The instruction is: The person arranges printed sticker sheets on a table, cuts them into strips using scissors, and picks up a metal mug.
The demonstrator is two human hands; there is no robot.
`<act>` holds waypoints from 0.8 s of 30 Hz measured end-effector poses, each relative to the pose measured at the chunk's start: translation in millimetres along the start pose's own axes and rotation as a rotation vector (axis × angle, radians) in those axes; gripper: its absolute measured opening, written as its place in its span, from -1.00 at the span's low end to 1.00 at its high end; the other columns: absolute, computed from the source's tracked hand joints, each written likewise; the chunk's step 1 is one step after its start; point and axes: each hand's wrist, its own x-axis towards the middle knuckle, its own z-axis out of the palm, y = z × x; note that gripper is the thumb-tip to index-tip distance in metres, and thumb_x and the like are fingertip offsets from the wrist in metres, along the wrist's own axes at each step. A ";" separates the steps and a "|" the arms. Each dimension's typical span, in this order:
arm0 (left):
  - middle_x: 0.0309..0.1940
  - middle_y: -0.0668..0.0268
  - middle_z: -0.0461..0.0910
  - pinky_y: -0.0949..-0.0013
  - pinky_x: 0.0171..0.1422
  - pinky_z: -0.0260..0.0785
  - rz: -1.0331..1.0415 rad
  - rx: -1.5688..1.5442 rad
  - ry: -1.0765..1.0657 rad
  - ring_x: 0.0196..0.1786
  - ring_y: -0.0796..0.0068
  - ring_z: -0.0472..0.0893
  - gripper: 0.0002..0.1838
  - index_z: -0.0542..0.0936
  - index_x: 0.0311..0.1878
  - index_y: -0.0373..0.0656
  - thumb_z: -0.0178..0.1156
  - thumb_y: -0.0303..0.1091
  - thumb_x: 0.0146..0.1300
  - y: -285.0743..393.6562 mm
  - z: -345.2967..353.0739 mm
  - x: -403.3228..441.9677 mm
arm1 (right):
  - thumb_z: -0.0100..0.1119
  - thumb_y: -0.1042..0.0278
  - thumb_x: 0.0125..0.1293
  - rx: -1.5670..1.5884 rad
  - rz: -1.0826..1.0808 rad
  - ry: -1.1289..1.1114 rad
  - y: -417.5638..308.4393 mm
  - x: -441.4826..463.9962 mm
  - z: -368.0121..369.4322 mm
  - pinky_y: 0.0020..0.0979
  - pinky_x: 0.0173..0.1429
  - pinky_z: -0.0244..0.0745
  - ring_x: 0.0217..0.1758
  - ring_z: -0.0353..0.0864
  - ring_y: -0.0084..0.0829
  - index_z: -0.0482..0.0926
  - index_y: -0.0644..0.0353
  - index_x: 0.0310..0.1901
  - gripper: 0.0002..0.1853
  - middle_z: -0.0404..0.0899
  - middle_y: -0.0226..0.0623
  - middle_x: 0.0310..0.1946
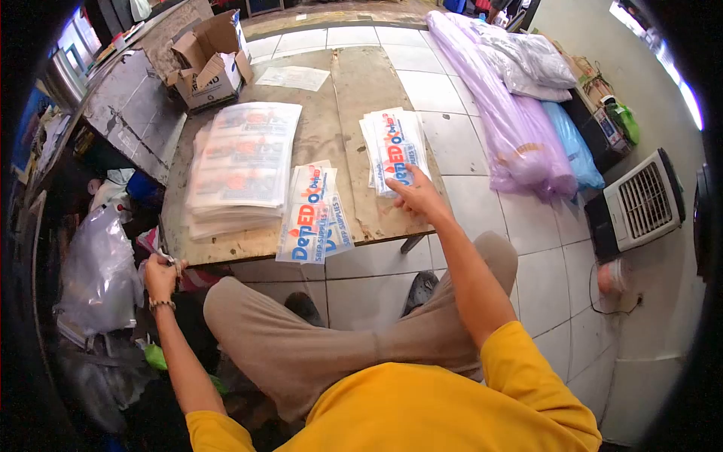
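On the wooden table, a tall stack of printed plastic sheets (245, 162) sits at the left. Two printed plastic pieces (310, 218) lie overlapping by the front edge and stick out past it. A small pile of printed pieces (392, 143) lies at the right, and my right hand (416, 194) rests on its lower end, fingers apart. My left hand (162, 277), with a bracelet at the wrist, is off the table's front left corner, its fingers closed around something small that I cannot make out, near a clear plastic bag (99, 264).
An open cardboard box (209, 68) and a paper sheet (294, 77) are at the table's far left. Long purple-wrapped rolls (504, 120) lie on the floor at the right, near an air cooler (644, 202). My knees are close to the table's front edge.
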 end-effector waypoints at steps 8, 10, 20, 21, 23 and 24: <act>-0.43 0.07 0.69 0.13 -0.18 0.50 0.053 0.250 -0.032 -0.33 0.08 0.70 -0.44 0.57 -0.36 -0.29 0.65 -0.08 -0.26 40.5 7.3 18.9 | 0.36 -0.07 0.23 -0.261 -0.056 -0.337 -35.3 -91.4 40.5 -0.31 -0.31 0.61 -0.49 0.71 -0.32 0.38 0.29 0.32 -0.23 0.71 -0.06 -0.41; -0.49 0.07 0.65 0.12 -0.28 0.51 0.080 0.189 -0.065 -0.41 0.11 0.69 -0.42 0.46 -0.42 -0.28 0.65 -0.09 -0.22 40.2 9.8 22.5 | 0.36 -0.03 0.24 -0.205 -0.240 -0.255 -8.1 -98.7 69.9 -0.30 -0.30 0.61 -0.47 0.72 -0.30 0.42 0.32 0.28 -0.28 0.72 -0.01 -0.38; -0.06 0.03 0.65 0.15 0.16 0.49 0.580 -0.118 -0.308 0.05 0.04 0.64 -0.33 0.59 0.08 -0.28 0.57 -0.32 -0.17 172.1 20.9 -72.7 | 0.23 0.34 0.37 0.466 -0.155 -0.093 7.4 -93.9 114.2 -0.43 -0.29 0.64 -0.40 0.73 -0.41 0.53 0.49 0.06 -0.62 0.71 -0.08 -0.36; 0.07 -0.01 0.60 0.13 0.27 0.44 0.784 -0.196 -0.337 0.15 0.06 0.59 -0.30 0.58 0.13 -0.25 0.57 -0.31 -0.17 190.3 28.9 -94.2 | 0.22 0.37 0.37 0.550 -0.151 -0.117 5.5 -91.8 118.0 -0.44 -0.28 0.65 -0.37 0.73 -0.42 0.52 0.48 0.05 -0.65 0.69 -0.09 -0.35; 0.20 -0.01 0.51 0.12 0.38 0.33 0.896 -0.015 -0.366 0.25 0.05 0.51 -0.25 0.57 0.18 -0.23 0.58 -0.32 -0.19 208.1 55.6 -122.0 | 0.19 0.44 0.38 0.718 -0.149 -0.165 7.2 -84.8 125.0 -0.47 -0.27 0.67 -0.32 0.73 -0.43 0.52 0.48 0.01 -0.72 0.67 -0.13 -0.34; 0.16 0.00 0.54 0.11 0.34 0.36 0.893 -0.003 -0.324 0.21 0.06 0.53 -0.32 0.58 0.15 -0.23 0.53 -0.35 -0.13 215.3 63.2 -130.6 | 0.16 0.46 0.41 0.753 -0.129 -0.235 9.4 -84.0 125.0 -0.37 -0.17 0.72 -0.24 0.74 -0.35 0.39 0.38 0.09 -0.70 0.64 -0.12 -0.25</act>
